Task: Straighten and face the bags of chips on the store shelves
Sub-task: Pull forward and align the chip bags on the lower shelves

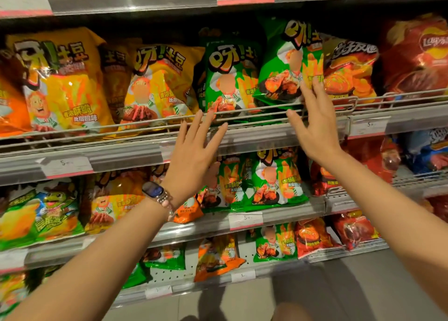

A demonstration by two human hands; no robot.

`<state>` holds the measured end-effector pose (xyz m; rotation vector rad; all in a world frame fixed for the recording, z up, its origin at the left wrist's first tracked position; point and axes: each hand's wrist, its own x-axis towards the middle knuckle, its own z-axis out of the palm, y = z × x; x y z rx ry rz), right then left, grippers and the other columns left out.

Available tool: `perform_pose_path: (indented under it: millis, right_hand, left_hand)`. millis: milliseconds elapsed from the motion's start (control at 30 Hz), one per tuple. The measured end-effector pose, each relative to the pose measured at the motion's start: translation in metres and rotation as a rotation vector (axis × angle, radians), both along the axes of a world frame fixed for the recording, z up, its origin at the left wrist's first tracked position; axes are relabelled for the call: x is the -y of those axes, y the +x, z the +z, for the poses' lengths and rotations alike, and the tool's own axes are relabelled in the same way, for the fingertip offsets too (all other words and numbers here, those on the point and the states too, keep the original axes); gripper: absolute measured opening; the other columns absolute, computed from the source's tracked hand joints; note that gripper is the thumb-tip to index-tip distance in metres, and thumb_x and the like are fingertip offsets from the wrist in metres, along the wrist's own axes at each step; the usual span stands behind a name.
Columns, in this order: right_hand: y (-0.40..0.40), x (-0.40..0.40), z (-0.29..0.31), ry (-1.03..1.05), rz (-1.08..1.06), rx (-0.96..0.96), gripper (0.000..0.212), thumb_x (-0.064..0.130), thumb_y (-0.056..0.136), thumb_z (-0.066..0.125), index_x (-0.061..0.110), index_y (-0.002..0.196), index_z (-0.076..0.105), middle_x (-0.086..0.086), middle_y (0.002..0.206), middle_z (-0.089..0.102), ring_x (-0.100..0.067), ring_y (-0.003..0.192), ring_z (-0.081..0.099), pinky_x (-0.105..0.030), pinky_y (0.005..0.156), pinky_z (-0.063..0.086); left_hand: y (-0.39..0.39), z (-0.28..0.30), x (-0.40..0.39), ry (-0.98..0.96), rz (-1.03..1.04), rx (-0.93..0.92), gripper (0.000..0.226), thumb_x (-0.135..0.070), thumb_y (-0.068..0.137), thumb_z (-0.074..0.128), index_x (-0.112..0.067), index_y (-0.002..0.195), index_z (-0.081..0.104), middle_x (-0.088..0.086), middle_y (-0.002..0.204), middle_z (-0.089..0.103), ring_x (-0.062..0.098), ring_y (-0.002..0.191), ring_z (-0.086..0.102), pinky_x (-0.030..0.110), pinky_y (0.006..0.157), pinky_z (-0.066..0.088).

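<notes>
Yellow chip bags [60,83] stand at the left of a wire-fronted store shelf [121,148], one more yellow bag [160,85] beside them. A person's left hand [194,151], a watch [155,191] on its wrist, is raised flat with fingers spread and straight, gripping nothing, its fingertips at the wire rail just below a green bag [230,78]. To the right, a second green bag [288,61] stands higher and tilted against the first. The right hand [315,126], also spread wide and holding nothing, has its fingertips on the lower right corner of that tilted bag. An orange bag [349,71] and a red bag [419,54] follow. Lower shelves hold more bags.
</notes>
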<state>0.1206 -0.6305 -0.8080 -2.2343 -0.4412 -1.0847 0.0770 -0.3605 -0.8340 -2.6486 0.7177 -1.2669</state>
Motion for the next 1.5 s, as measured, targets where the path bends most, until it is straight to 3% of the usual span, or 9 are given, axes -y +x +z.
perform_pose_path:
  millis: [167, 267, 467, 667, 833, 1133, 1267, 1367, 1500]
  right_hand:
    - [-0.027, -0.019, -0.066, -0.040, 0.166, 0.236, 0.032, 0.027, 0.091, 0.048, 0.011, 0.119, 0.054, -0.018, 0.122, 0.055, -0.025, 0.116, 0.047, -0.037, 0.098, 0.037]
    - [-0.032, -0.034, -0.104, -0.107, 0.321, 0.065, 0.027, 0.020, 0.090, 0.048, 0.007, 0.110, 0.060, -0.011, 0.107, 0.061, -0.017, 0.102, 0.054, -0.036, 0.085, 0.046]
    - [-0.030, -0.097, -0.143, -0.223, 0.437, -0.339, 0.049, 0.032, 0.093, 0.055, 0.021, 0.139, 0.043, 0.003, 0.138, 0.041, -0.013, 0.118, 0.048, -0.023, 0.093, 0.043]
    - [-0.012, -0.172, -0.154, -0.078, 0.469, -0.584, 0.071, 0.033, 0.089, 0.063, 0.023, 0.148, 0.026, 0.000, 0.151, 0.023, -0.018, 0.134, 0.032, -0.025, 0.107, 0.030]
    - [-0.005, -0.214, -0.161, -0.011, 0.395, -0.612, 0.071, 0.035, 0.087, 0.065, 0.017, 0.145, 0.028, -0.007, 0.141, 0.032, -0.023, 0.129, 0.038, -0.030, 0.101, 0.038]
    - [-0.002, -0.224, -0.164, 0.137, 0.416, -0.649, 0.067, 0.027, 0.082, 0.073, 0.013, 0.139, 0.040, -0.008, 0.138, 0.038, -0.024, 0.128, 0.041, -0.031, 0.103, 0.039]
    - [0.002, -0.222, -0.158, 0.220, 0.401, -0.739, 0.068, 0.025, 0.074, 0.080, 0.007, 0.126, 0.041, -0.010, 0.132, 0.042, -0.026, 0.123, 0.044, -0.032, 0.096, 0.040]
    - [0.004, -0.223, -0.155, 0.204, 0.371, -0.797, 0.071, 0.027, 0.074, 0.080, 0.003, 0.127, 0.040, -0.011, 0.136, 0.038, -0.025, 0.125, 0.041, -0.030, 0.097, 0.039]
    - [0.009, -0.225, -0.155, 0.155, 0.352, -0.832, 0.076, 0.032, 0.072, 0.081, 0.006, 0.132, 0.043, -0.011, 0.130, 0.041, -0.026, 0.120, 0.044, -0.030, 0.093, 0.040]
  left_hand:
    - [-0.014, -0.065, -0.004, -0.024, -0.087, -0.039, 0.076, -0.019, 0.070, 0.079, -0.008, 0.134, 0.041, 0.026, 0.137, 0.048, 0.040, 0.130, 0.038, 0.057, 0.106, 0.033]
    - [-0.018, -0.102, -0.010, -0.011, -0.003, -0.123, 0.082, -0.036, 0.066, 0.082, -0.011, 0.133, 0.043, 0.022, 0.136, 0.049, 0.036, 0.131, 0.035, 0.059, 0.102, 0.034]
    - [-0.024, -0.132, -0.037, -0.148, 0.360, -0.303, 0.121, -0.061, 0.038, 0.086, -0.018, 0.140, 0.038, 0.023, 0.144, 0.038, 0.036, 0.136, 0.025, 0.071, 0.095, 0.026]
    - [-0.026, -0.144, -0.076, -0.524, 0.519, -0.488, 0.141, -0.062, 0.048, 0.083, -0.030, 0.150, -0.008, 0.022, 0.158, 0.003, 0.039, 0.146, 0.005, 0.056, 0.113, 0.024]
    - [-0.022, -0.146, -0.084, -0.600, 0.457, -0.534, 0.122, -0.044, 0.063, 0.085, -0.026, 0.153, 0.004, 0.011, 0.153, 0.021, 0.026, 0.132, 0.036, 0.030, 0.105, 0.035]
    - [-0.024, -0.138, -0.096, -0.702, 0.348, -0.570, 0.094, -0.012, 0.079, 0.074, -0.030, 0.152, 0.017, 0.002, 0.131, 0.047, 0.017, 0.107, 0.052, 0.023, 0.085, 0.044]
    - [-0.027, -0.133, -0.101, -1.142, 0.157, -0.644, 0.094, 0.003, 0.077, 0.071, -0.029, 0.148, 0.019, -0.012, 0.121, 0.053, 0.014, 0.102, 0.061, 0.021, 0.077, 0.052]
    - [-0.023, -0.130, -0.109, -1.425, 0.151, -0.681, 0.085, -0.010, 0.084, 0.070, -0.023, 0.150, 0.019, 0.000, 0.130, 0.050, 0.017, 0.115, 0.052, 0.029, 0.092, 0.046]
    - [-0.011, -0.131, -0.120, -1.460, 0.148, -0.757, 0.061, -0.031, 0.082, 0.072, -0.016, 0.136, 0.049, 0.000, 0.125, 0.061, 0.017, 0.112, 0.059, 0.028, 0.092, 0.046]
